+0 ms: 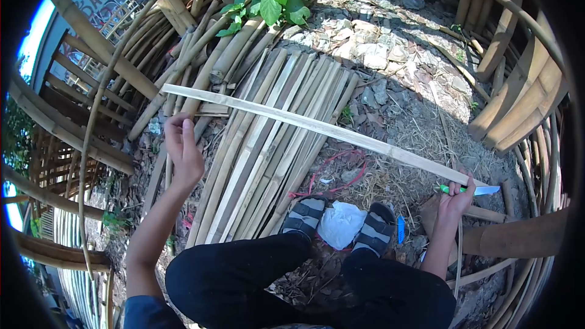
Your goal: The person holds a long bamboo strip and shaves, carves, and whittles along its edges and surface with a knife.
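Observation:
A long, pale bamboo strip (292, 119) stretches across the view, its right end in my right hand (456, 200). The same hand also holds a knife (485, 190) with a green handle, the blade pointing right. My left hand (184, 149) is raised below the strip's left end, apart from it, with the fingers curled and the thumb up; nothing shows in it. Under the strip, a row of split bamboo slats (268, 146) lies on the ground in front of my feet.
Bamboo poles (234, 49) and a green plant (274, 0) are beyond the slats. Pink string (338, 157), a white plastic bag (343, 224) and a blue object (401, 229) lie near my sandals. Curved bamboo frames (518, 103) stand at the sides.

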Demonstrator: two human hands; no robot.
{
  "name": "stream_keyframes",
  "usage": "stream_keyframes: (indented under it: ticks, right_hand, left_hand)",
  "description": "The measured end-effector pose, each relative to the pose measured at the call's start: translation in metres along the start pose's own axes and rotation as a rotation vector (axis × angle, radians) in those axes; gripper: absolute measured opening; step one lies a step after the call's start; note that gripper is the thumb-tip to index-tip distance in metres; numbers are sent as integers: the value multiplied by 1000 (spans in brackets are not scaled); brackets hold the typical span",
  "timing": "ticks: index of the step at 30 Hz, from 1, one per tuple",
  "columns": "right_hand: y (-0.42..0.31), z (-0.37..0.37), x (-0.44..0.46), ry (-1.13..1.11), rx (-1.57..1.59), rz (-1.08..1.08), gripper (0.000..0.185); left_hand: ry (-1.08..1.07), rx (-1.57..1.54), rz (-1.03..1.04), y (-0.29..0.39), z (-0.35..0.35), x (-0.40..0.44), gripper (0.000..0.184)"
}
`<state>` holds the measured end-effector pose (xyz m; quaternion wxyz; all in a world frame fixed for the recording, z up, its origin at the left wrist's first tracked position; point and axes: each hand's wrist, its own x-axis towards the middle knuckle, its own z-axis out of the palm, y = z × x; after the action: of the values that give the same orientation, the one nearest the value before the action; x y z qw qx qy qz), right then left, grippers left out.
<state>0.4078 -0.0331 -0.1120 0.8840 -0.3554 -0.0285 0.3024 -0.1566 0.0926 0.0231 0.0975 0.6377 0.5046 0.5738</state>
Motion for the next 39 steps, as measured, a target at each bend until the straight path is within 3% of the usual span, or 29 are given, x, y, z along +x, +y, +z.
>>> stream_keyframes:
  ticks: [1,2,3,4,6,8,12,13,22,23,25,28,30,34,36,39]
  right_hand:
    - [2,4,-2,22,3,-22,21]
    - [3,4,-5,51,1,-43,20]
    - [5,4,-7,40,-3,-38,20]
    - [6,3,-7,61,9,-44,20]
    - [6,-6,-3,64,18,-46,19]
    - [6,-26,6,28,37,-18,19]
    - [1,-24,-10,61,-6,8,16]
    - [5,-26,-13,49,-1,20,16]
    - [63,-38,-53,94,3,340,28]
    - [68,-30,-62,80,24,335,28]
    - [71,-3,-86,28,-187,522,35]
    - [65,13,-116,-249,-377,775,46]
    - [61,27,-137,-357,-468,738,49]
    - [63,32,-138,-476,-492,657,49]
    - [56,33,-138,-427,-593,620,50]
    - [42,48,-135,-386,-540,539,49]
  left_hand:
    - [-31,-118,-193,3,26,-18,22]
    - [-194,-91,-390,5,49,-30,27]
    - [-286,-293,-777,16,73,-38,31]
    - [-358,-381,-970,14,96,-41,36]
    - [-404,-499,-1060,14,137,-34,52]
    - [-307,-674,-980,18,163,-25,58]
    - [-312,-793,-553,29,174,-12,34]
    - [-278,-808,-598,36,172,-10,25]
    - [-129,-533,-410,77,147,20,18]
    - [-83,-648,-362,77,149,28,19]
    - [18,-783,-342,107,139,58,20]
    - [199,-1037,-209,137,122,136,23]
    - [169,-1036,-132,172,96,192,24]
    - [-149,-920,17,244,60,261,26]
    - [-218,-874,56,272,61,260,27]
    - [-570,-465,146,288,70,234,29]
